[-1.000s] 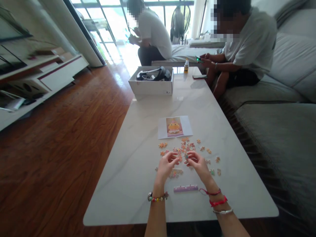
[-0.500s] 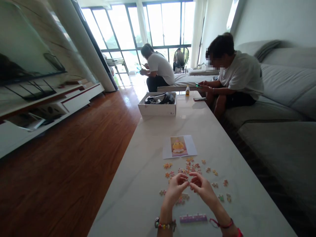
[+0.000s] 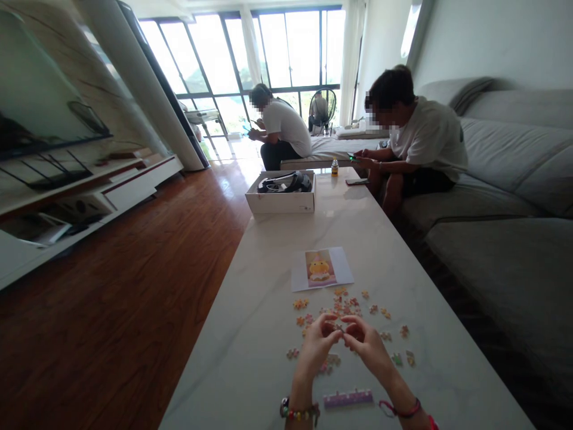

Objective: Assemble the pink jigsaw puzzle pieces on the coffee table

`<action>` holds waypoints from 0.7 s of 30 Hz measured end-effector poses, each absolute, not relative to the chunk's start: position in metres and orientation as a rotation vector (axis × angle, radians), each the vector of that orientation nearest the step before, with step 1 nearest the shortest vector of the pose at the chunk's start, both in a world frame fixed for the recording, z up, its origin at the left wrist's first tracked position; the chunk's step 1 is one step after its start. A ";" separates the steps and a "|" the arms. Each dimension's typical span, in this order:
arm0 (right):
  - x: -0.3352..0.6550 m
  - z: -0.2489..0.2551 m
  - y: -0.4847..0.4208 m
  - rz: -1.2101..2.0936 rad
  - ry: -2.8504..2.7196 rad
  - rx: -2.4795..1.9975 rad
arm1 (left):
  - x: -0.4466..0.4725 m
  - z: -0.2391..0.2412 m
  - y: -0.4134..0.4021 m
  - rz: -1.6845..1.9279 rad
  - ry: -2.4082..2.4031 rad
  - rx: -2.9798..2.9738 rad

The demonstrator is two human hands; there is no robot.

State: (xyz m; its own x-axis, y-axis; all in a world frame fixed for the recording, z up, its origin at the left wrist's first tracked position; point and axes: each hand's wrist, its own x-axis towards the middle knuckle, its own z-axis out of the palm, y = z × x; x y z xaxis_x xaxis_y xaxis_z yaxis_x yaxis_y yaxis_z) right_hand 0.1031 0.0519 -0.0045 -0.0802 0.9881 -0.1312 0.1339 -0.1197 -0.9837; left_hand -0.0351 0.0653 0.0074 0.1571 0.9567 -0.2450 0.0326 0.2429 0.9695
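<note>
My left hand (image 3: 320, 341) and my right hand (image 3: 363, 341) meet over the table, fingertips pinched together on a small puzzle piece (image 3: 339, 328) that is mostly covered by the fingers. Loose puzzle pieces (image 3: 347, 306) lie in a cluster just beyond my hands. More are scattered to both sides, among them a green one (image 3: 396, 359) on the right. Between my forearms, close to me, lies a joined purple strip of puzzle (image 3: 348, 399) with pale spots. Past the cluster is a paper sheet (image 3: 344, 266) with a printed picture of a yellow figure.
The white marble table (image 3: 215, 340) stretches away from me. An open white box (image 3: 281, 203) holding a black device stands farther back, near a small bottle (image 3: 335, 168) and a phone (image 3: 357, 181). Two people sit on the grey sofa (image 3: 501, 251) side, each looking at a phone.
The whole view has shifted slightly, with the scene moving a little left and down. My hands keep their pinch on the piece with only a slight finger movement.
</note>
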 end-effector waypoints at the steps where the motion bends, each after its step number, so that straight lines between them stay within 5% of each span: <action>1: 0.104 -0.004 0.053 1.305 -1.298 -1.349 | -0.035 0.008 0.067 0.911 1.202 1.119; 21: 0.110 0.011 0.064 1.217 -1.254 -1.276 | -0.033 0.028 0.068 0.921 1.274 1.252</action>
